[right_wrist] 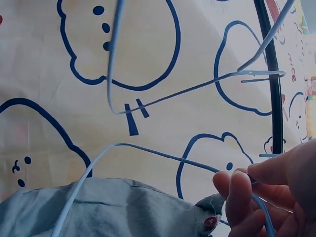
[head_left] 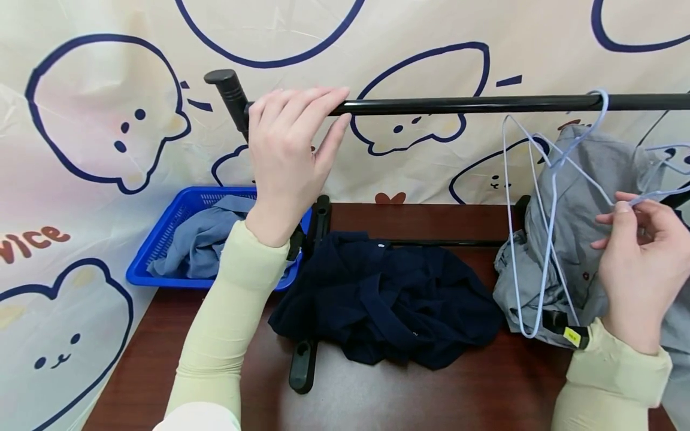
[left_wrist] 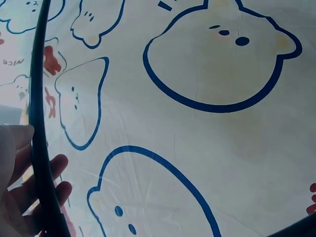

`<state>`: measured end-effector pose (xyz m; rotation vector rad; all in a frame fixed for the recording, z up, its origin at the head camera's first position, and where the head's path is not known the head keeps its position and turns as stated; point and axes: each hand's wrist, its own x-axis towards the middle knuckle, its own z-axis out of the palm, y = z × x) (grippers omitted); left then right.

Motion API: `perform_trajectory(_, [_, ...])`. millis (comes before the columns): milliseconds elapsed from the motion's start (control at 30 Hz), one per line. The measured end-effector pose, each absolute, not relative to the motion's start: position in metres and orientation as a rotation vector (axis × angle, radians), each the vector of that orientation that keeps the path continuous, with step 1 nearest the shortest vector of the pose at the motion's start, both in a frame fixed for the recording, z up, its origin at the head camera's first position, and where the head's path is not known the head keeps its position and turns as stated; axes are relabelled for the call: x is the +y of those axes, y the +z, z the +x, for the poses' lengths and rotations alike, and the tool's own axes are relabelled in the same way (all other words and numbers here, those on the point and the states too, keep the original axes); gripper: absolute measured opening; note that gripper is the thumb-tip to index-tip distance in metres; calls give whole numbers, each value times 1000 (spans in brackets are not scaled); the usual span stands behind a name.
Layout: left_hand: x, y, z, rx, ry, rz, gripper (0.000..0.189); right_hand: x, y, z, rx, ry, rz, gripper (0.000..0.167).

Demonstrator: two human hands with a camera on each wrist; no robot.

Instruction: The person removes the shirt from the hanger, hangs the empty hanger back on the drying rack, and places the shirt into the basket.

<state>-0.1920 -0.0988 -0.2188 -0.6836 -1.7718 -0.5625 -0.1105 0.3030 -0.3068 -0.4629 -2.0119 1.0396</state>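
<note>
My left hand (head_left: 288, 152) holds the black rail (head_left: 431, 106) near its left end. In the left wrist view, its fingers (left_wrist: 61, 190) curl round the bar. On the right, my right hand (head_left: 647, 257) pinches the thin wire of a light blue hanger (right_wrist: 163, 155) between thumb and fingers. Another light blue hanger (head_left: 583, 137) is hooked over the rail, its frame turned nearly edge-on. Behind both hangers is a heap of grey clothing (head_left: 584, 179), with a small red button showing in the right wrist view.
A dark navy garment (head_left: 388, 299) lies crumpled on the brown table (head_left: 409, 395), across the rack's black foot (head_left: 303, 368). Further left stands a blue basket (head_left: 141, 263) holding a blue-grey cloth (head_left: 202, 236). A cartoon-print curtain (head_left: 302, 30) hangs behind the rack.
</note>
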Motion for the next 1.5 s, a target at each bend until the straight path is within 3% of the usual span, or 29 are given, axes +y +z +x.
perform_trajectory(133, [-97,-218,-193,-1772,-591,-654,25,300,-298,-113,-1990,1096,-478,15])
perform_trajectory(367, [-96,-219,-192,-1771,-608,-645,24,301,-285,-117,-2033,1121,-554,32])
perform_trajectory(600, [-96,-219,-192,-1763,-617,-641,23,307,-277,-121,-2059,1144,-548,36])
perform_trajectory(1500, [-95,-220,-193,-1751,-624,-641,26,306,-257,-120,-2027,1087,-533,34])
